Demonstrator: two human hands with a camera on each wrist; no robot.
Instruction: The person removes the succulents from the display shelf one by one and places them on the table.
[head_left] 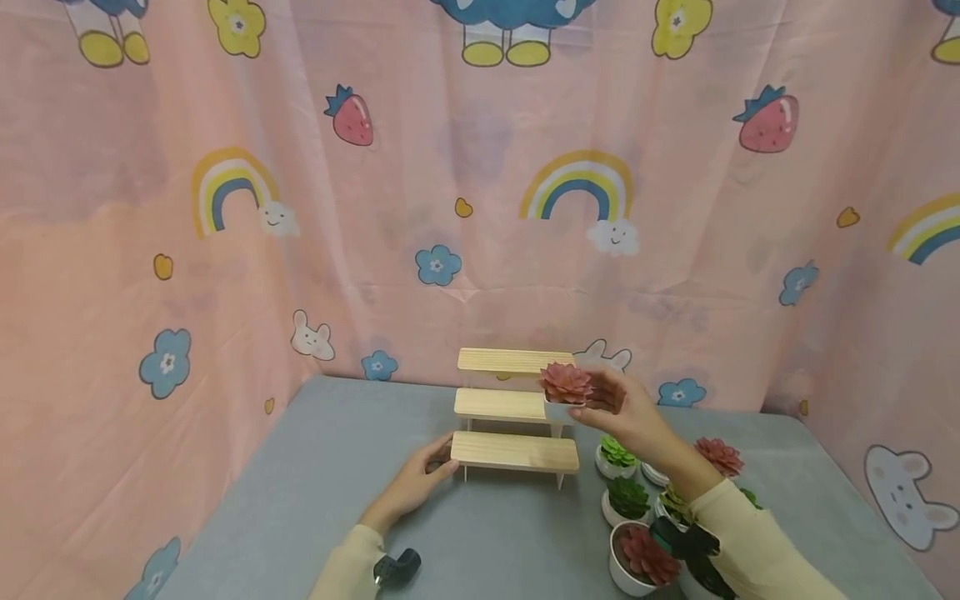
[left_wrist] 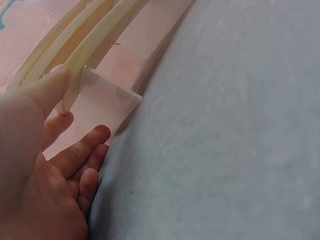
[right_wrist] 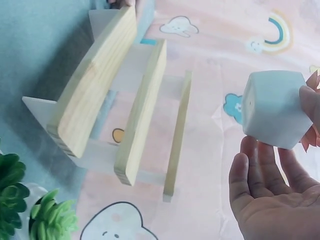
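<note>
A three-step wooden display stand (head_left: 513, 452) with pale translucent side supports (left_wrist: 102, 97) stands on the table. My left hand (head_left: 411, 487) pinches the left end of its lowest board, thumb on top and index finger at the edge below; the other fingers lie by the side support. My right hand (head_left: 633, 412) holds a potted red succulent (head_left: 566, 383) in the air near the right end of the upper steps. In the right wrist view its white faceted pot (right_wrist: 275, 107) is between thumb and fingers, its base apart from the boards.
Several potted succulents stand on the grey table (head_left: 300, 483) right of the stand, under my right forearm: a bright green one (head_left: 618, 452), a dark green one (head_left: 628, 497), a dark red one (head_left: 648, 557). Behind hangs a pink patterned curtain (head_left: 480, 292).
</note>
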